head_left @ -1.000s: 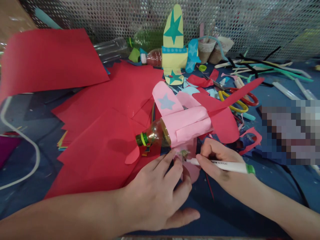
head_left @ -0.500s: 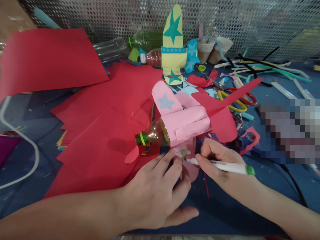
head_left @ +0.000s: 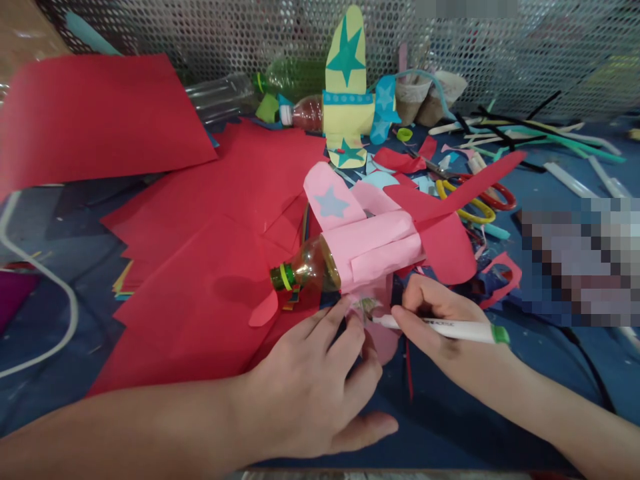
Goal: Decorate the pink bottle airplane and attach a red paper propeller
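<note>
A plastic bottle (head_left: 311,265) wrapped in pink paper lies on its side, forming an airplane with pink wings and a red paper tail (head_left: 445,243). The far wing (head_left: 334,197) bears a pale blue star. My right hand (head_left: 445,320) is closed around a white marker (head_left: 457,329) with a green end, its tip touching a greenish patch on the near pink wing (head_left: 385,337). My left hand (head_left: 320,380) lies with fingers spread, its fingertips resting on that wing and holding it down. Part of the near wing is hidden beneath those fingers.
Red paper sheets (head_left: 200,287) cover the left of the blue table. A yellow bottle airplane (head_left: 349,113) stands behind, against a perforated metal screen (head_left: 210,40). Scissors (head_left: 470,200), paper scraps and pipe cleaners (head_left: 540,137) lie to the right, near a white cable (head_left: 70,293) at far left.
Both hands and the pink airplane stay almost in place. The marker tip remains on the near wing, with only a very slight shift of the view.
</note>
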